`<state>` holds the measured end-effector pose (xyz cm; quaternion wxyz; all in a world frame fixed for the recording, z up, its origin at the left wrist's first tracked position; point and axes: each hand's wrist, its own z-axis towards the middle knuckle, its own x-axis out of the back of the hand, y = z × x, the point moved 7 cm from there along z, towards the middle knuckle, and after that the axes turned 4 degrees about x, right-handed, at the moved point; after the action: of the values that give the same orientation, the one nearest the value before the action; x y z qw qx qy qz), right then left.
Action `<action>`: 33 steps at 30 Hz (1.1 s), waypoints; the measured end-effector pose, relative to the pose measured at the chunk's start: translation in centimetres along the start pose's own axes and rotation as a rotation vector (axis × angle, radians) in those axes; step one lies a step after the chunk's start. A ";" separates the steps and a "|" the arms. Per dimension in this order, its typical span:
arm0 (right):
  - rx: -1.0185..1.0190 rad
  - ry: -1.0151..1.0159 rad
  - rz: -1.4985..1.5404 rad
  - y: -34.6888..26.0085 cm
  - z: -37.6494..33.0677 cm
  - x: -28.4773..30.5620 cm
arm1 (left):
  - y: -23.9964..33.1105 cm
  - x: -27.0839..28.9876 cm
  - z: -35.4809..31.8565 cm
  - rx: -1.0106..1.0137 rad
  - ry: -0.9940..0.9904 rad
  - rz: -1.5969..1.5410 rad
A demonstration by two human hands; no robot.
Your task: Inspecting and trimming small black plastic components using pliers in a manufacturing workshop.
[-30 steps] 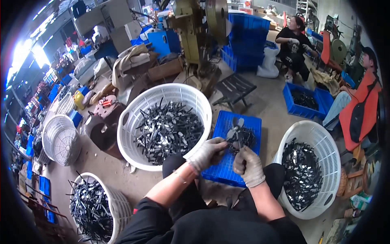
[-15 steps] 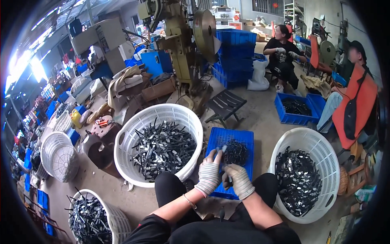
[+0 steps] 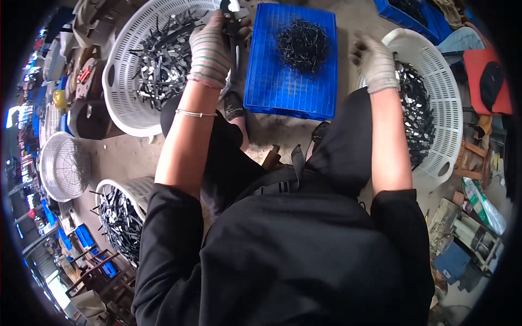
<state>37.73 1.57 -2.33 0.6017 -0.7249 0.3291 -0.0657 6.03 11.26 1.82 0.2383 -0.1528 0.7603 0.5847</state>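
Observation:
My left hand [image 3: 211,51], in a striped knit glove, is raised at the right rim of the large white basket [image 3: 120,103]. It closes on a black strip-like part [image 3: 235,27], whose exact kind I cannot make out. My right hand [image 3: 379,61], gloved too, hovers by the left edge of the white basket [image 3: 447,108] on the right; its fingers are loosely bent and apart, with nothing visible in them. Between the hands lies a blue plastic crate [image 3: 262,81], bearing a tangled heap of thin black pieces [image 3: 302,46]. Black strip parts with shiny ends [image 3: 163,81] fill the left basket.
Another white basket of black parts [image 3: 117,217] stands at lower left, below an openwork white basket [image 3: 65,165]. A red chair back [image 3: 486,76] is at far right. Machinery [image 3: 470,239] sits at lower right. My knees flank the blue crate.
The view has tipped down. My hands, earlier close together over the blue crate, have moved apart: the left toward the left basket, the right toward the right basket.

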 end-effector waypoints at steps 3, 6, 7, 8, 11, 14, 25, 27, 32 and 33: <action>-0.040 -0.061 -0.112 4.4 2.2 -1.0 | -2.2 2.7 0.2 0.049 0.033 -0.160; -0.183 0.001 -0.225 9.1 4.9 -0.5 | -4.1 3.4 -0.1 0.186 0.094 -0.293; -0.238 0.011 -0.229 10.3 5.7 0.5 | -3.6 2.0 -0.2 0.157 0.021 -0.265; -0.253 0.029 -0.224 11.1 6.0 0.1 | -2.3 1.7 -0.3 0.109 -0.042 -0.227; -0.218 0.054 -0.357 11.6 7.5 -1.3 | 0.0 2.7 1.3 -0.118 -0.003 -0.161; -0.087 0.096 -0.477 12.4 9.7 -2.1 | -0.2 3.4 2.1 -0.012 -0.059 -0.344; 0.281 -0.301 -1.460 10.8 21.4 -2.0 | -0.4 2.7 0.1 0.203 0.048 -0.285; 0.335 -0.354 -1.770 11.6 21.0 -4.1 | -0.8 3.3 0.8 0.093 0.083 -0.220; 0.387 -0.317 -1.692 9.8 20.3 -3.0 | -1.6 3.2 1.2 0.127 0.057 -0.359; 0.400 -0.331 -1.569 9.5 19.5 -2.8 | -1.5 3.1 1.1 0.129 0.059 -0.360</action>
<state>41.42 18.74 -15.38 0.5393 -0.6233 -0.3836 -0.4165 4.35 12.07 -1.33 0.3259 -0.2879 0.7631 0.4781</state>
